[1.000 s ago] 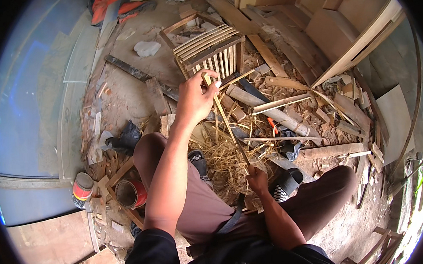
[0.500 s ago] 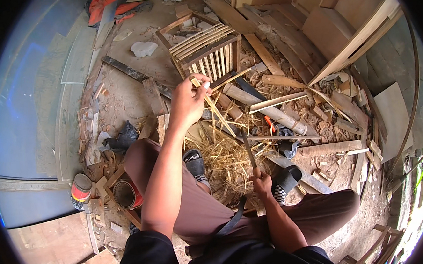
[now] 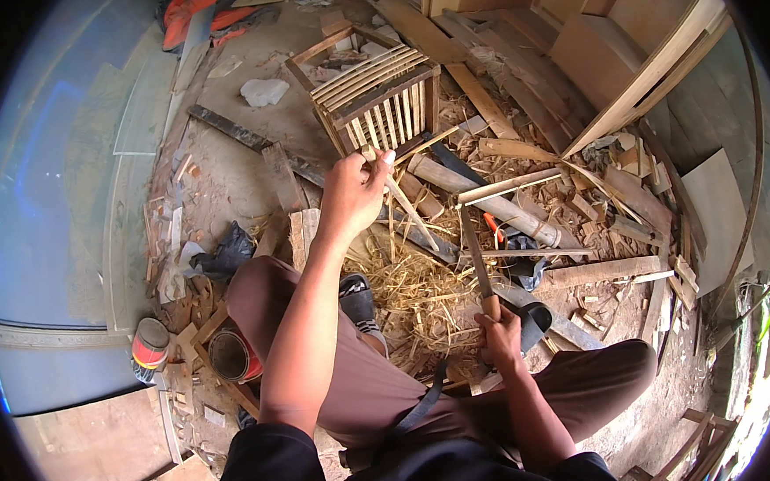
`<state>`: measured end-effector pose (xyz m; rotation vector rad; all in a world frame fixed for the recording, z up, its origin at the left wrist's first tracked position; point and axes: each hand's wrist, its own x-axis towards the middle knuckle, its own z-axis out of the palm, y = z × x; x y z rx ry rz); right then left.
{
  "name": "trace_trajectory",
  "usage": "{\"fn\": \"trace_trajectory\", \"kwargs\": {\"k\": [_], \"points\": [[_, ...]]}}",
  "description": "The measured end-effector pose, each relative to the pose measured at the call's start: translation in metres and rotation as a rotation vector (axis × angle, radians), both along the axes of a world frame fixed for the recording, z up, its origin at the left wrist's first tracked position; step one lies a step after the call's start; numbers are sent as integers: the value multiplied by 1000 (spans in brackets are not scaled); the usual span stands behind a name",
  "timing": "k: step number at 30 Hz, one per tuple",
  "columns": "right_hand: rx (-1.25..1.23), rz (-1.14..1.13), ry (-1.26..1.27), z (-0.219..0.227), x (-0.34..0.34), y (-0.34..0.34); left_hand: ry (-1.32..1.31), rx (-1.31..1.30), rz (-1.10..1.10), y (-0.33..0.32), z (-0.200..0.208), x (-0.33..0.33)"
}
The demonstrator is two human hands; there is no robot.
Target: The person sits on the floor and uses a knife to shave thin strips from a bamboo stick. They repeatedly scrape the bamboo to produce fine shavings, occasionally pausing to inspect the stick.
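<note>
Near the frame's centre, the left hand (image 3: pixel 354 189) pinches a bamboo strip (image 3: pixel 409 208) while the right hand (image 3: pixel 502 335) clenches a blade (image 3: pixel 476 257), whose edge could slip toward nearby fingers.

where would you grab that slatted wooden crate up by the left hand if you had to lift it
Probably by the solid top rail of the slatted wooden crate, coming from above on the side facing the left hand. The crate sits tilted among scraps, and its thin slats look weak and closely spaced, while the frame bars look thick enough to wrap fingers around.

Slatted crate (image 3: pixel 382 95) ahead of the shavings pile (image 3: pixel 415 296), two cans (image 3: pixel 189 349) at left, plank stack (image 3: pixel 603 60) right
</note>
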<state>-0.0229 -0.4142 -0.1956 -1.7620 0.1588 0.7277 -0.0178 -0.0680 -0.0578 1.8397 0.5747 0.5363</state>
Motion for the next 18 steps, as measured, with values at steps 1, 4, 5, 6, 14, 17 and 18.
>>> {"fn": "trace_trajectory", "kwargs": {"k": [1, 4, 5, 6, 14, 17, 18], "points": [[10, -3, 3, 8, 3, -3, 39, -15, -15, -1, 4, -1], [9, 77, -20, 26, 9, -15, 25, 63, -29, 0, 7, -8], [-21, 109, -21, 32, 9, -18, -6, 105, -34, -2, 8, -8], [-24, 90, -33, 27, 8, -21, -51, 93, -3, -4, 9, -7], [85, -11, 55, 6, -2, 13, -321, 25, -4, -24, 10, -8], [79, 25, 6, 5, 2, 23, -499, 6, -27, -27, -1, -4], [97, 7, -13, 3, 0, 26, -570, -109, -33, -31, -4, -2]]}}
